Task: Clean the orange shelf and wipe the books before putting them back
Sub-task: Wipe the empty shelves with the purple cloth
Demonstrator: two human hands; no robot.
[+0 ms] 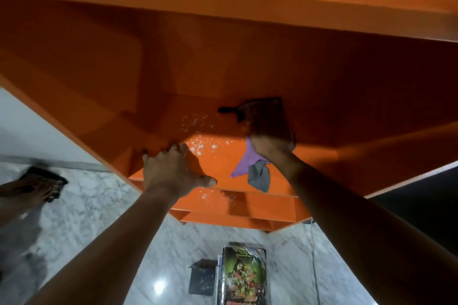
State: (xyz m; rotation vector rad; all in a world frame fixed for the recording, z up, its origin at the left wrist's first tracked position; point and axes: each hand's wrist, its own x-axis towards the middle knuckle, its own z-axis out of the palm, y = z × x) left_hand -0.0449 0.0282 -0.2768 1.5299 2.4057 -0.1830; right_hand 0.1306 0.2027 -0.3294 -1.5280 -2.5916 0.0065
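Overhead, the glossy orange painted shelf unit fills the view from 9 round to 3 o'clock, with one open compartment facing the camera. Below it, the white-and-grey marble floor spreads from 6 to 8 o'clock. On that floor at 6 o'clock lies the stack of books with a green illustrated cover on top. Just beside it, at its 9 o'clock, is a dark grey square object, too dim to identify. At the frame's 9 o'clock a foot in a dark sandal stands on the marble. The left hand rests on the compartment's bottom board, fingers spread and straight, thumb along the front edge, holding nothing. The right hand, at the left hand's 3 o'clock, curls its fingers round a purple and grey cloth. The cloth's loose end hangs toward the board's front, and what lies beyond the knuckles is lost in shadow. Inside the compartment, white specks dot the board between the hands.
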